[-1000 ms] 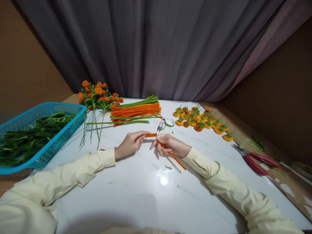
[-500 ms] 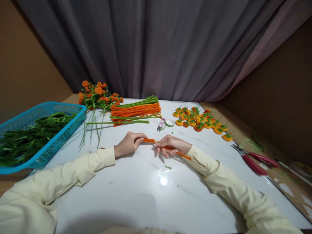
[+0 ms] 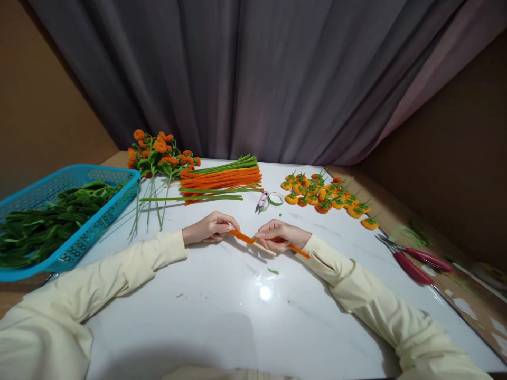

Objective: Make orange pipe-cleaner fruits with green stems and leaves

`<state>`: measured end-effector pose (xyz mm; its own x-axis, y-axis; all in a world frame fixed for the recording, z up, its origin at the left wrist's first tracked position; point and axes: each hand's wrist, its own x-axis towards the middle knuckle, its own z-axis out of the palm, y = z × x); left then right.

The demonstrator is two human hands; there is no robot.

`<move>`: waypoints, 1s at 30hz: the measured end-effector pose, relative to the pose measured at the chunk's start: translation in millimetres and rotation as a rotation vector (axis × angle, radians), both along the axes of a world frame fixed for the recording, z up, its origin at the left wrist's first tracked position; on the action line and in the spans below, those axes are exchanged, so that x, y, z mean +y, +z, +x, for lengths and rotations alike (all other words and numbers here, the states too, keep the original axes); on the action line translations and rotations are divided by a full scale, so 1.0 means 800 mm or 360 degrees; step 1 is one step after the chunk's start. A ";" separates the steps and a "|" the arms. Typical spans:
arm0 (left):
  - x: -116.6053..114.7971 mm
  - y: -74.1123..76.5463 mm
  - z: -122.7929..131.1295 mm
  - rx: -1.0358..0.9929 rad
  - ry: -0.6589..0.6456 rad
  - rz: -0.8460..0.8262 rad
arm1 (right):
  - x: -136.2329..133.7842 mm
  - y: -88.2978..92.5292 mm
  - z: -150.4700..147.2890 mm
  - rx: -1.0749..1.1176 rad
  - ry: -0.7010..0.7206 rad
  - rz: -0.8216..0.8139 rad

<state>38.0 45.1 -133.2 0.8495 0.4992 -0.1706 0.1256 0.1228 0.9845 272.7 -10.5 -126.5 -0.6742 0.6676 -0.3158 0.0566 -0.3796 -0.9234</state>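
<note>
My left hand (image 3: 214, 227) pinches the left end of a thin pale stick (image 3: 266, 249), around which an orange fuzzy stem (image 3: 242, 236) is coiled. The stick slants down to the right, its far end bare. My right hand (image 3: 280, 235) is closed on the loose part of the same orange stem, whose tail sticks out past the palm toward the sleeve. Behind the hands lies a bundle of orange stems (image 3: 219, 179) with green stems (image 3: 227, 165) beside it.
A blue basket (image 3: 75, 255) of green leaves is at left. Orange flowers (image 3: 160, 146) with stems lie at the back left. Small snips (image 3: 262, 200), a tape roll (image 3: 276, 199) and several yellow-orange flower heads (image 3: 322, 195) are behind. Red-handled pliers (image 3: 414, 268) rest at right.
The stick has tilted, and its bare right end now shows below my right hand instead of being hidden by it. The orange stem now angles up from the coil to my right fingers.
</note>
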 end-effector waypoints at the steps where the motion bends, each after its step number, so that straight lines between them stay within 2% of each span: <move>1: 0.000 0.000 0.000 -0.0037 0.0004 -0.0117 | 0.000 -0.001 0.000 0.0009 -0.0020 0.0024; 5: 0.003 -0.003 0.001 -0.0185 0.0075 -0.0440 | 0.000 -0.006 -0.001 0.0057 -0.0124 0.0112; 11: 0.002 -0.008 0.005 -0.0340 0.0142 -0.0486 | -0.002 -0.010 -0.010 0.0112 -0.0219 0.0141; 15: 0.000 -0.010 0.007 -0.0421 0.0213 -0.0396 | -0.003 -0.011 -0.014 0.0147 -0.0274 0.0130; 22: -0.001 -0.009 0.012 -0.0382 0.0469 -0.0215 | 0.000 -0.015 -0.019 0.0159 -0.0338 0.0068; 30: -0.010 -0.013 0.015 -0.0067 0.0635 0.0404 | -0.001 -0.011 -0.020 0.0080 -0.0338 0.0015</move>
<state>49.7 36.7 -143.3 0.5864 0.8095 0.0295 0.0765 -0.0916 0.9929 256.8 -11.2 -135.7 -0.5328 0.7991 -0.2785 -0.0696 -0.3694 -0.9267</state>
